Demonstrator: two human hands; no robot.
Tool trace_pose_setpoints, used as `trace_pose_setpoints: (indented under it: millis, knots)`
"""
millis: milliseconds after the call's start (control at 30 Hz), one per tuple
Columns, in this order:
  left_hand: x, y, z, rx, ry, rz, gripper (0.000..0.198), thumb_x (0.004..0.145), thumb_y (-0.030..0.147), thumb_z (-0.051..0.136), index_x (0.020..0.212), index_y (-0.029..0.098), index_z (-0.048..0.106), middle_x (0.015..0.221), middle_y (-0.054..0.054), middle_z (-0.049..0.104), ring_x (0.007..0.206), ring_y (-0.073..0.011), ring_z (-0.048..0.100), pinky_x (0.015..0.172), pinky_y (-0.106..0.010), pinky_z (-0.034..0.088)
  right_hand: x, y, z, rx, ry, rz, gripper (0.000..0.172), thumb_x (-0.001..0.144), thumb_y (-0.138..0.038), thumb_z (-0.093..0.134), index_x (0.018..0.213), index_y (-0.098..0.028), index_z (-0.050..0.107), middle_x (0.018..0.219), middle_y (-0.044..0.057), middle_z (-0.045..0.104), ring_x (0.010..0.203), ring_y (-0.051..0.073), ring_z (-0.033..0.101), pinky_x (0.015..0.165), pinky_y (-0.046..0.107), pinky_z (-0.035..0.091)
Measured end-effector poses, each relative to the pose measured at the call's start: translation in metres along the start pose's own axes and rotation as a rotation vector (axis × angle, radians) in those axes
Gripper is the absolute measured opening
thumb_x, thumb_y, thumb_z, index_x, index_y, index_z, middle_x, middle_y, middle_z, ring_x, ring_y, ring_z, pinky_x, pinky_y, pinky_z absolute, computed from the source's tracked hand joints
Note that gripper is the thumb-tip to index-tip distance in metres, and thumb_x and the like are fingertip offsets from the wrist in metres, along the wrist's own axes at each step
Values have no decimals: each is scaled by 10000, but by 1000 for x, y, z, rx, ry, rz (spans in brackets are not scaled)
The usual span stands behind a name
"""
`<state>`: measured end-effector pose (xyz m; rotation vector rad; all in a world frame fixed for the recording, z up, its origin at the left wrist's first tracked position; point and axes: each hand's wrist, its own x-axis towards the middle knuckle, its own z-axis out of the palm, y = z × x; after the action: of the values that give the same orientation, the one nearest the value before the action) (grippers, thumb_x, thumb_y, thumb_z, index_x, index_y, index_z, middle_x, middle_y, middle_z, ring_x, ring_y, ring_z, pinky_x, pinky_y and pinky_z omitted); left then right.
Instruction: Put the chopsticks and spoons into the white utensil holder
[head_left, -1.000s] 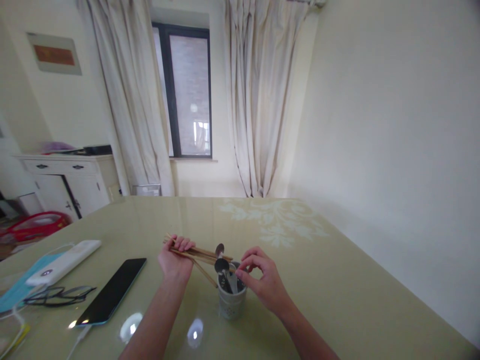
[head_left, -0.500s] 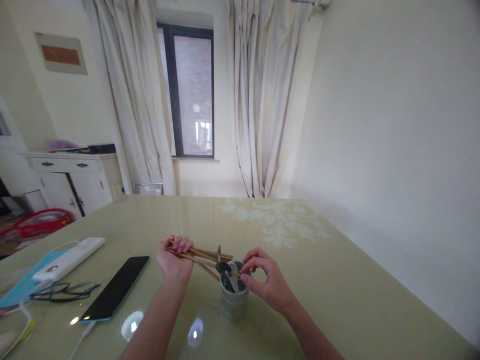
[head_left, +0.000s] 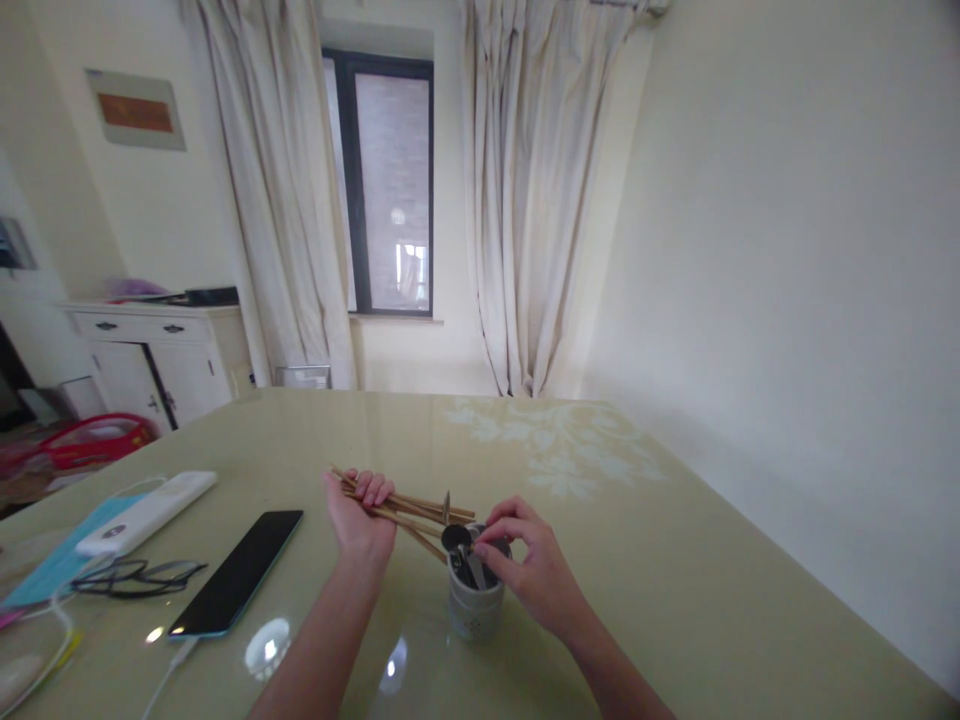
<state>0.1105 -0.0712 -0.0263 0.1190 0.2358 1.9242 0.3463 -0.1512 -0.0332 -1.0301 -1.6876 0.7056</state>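
Observation:
Several wooden chopsticks (head_left: 420, 507) lie in a bundle in my left hand (head_left: 361, 515), whose fingers are wrapped round them. Their far ends reach over the left side of a grey cup (head_left: 476, 610). The cup stands upright and holds metal spoons and other cutlery; a dark spoon bowl (head_left: 454, 537) and another spoon head (head_left: 447, 507), seen edge-on, stick out of the top. At the cup's mouth, the thumb and forefinger of my right hand (head_left: 529, 560) pinch what looks like a thin chopstick end, mostly hidden by the fingertips.
Left of my arm, a phone (head_left: 236, 575) lies plugged into a white cable. Beyond it are folded glasses (head_left: 139, 578), a white power strip or bank (head_left: 150, 512) and a blue mask (head_left: 71, 560). The glossy table (head_left: 697, 600) runs along the right wall.
The view has shifted slightly, moving everything a little to the right. My right fingertips have moved closer in over the cup; the left hand keeps its hold on the chopsticks.

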Motion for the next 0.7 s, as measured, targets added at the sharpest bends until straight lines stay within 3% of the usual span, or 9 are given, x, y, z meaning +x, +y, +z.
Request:
trace_pose_setpoints:
  millis: [133, 267, 467, 633, 700]
  knots:
    - [-4, -8, 3, 41, 5, 9, 438, 1094, 468, 504, 737, 214, 491, 493, 108, 350, 355, -52, 316, 369, -162, 298, 1, -1, 5, -14, 26, 19, 112, 863, -319, 829, 779, -246, 823, 996, 68, 684, 997, 260, 663, 940, 416, 519]
    - [-2, -6, 3, 71, -3, 9, 431, 1086, 458, 532, 734, 217, 476, 497, 113, 336, 354, -53, 294, 365, -168, 276, 1, 0, 5, -9, 33, 2, 128, 875, -322, 809, 776, -241, 799, 996, 68, 695, 1003, 260, 666, 954, 419, 512]
    - [13, 23, 2, 30, 26, 67, 489, 1137, 463, 353, 726, 217, 454, 483, 102, 339, 351, -57, 308, 368, -160, 294, -1, 2, 2, -23, 33, -3, 98, 867, -265, 782, 777, -228, 771, 977, 70, 711, 980, 251, 675, 922, 396, 522]
    - [29, 48, -3, 115, 37, 120, 400, 1100, 452, 498, 776, 217, 483, 509, 111, 351, 366, -50, 326, 385, -138, 333, -2, 4, 5, -40, 64, -31, 105, 904, -282, 747, 818, -230, 776, 968, 70, 705, 957, 244, 679, 892, 380, 542]
    - [34, 51, -6, 240, 79, 77, 351, 1095, 410, 524, 807, 210, 509, 530, 113, 368, 376, -45, 348, 389, -126, 348, -3, 4, 6, -42, 75, -38, 115, 920, -300, 733, 838, -229, 774, 975, 73, 702, 949, 242, 679, 885, 377, 547]
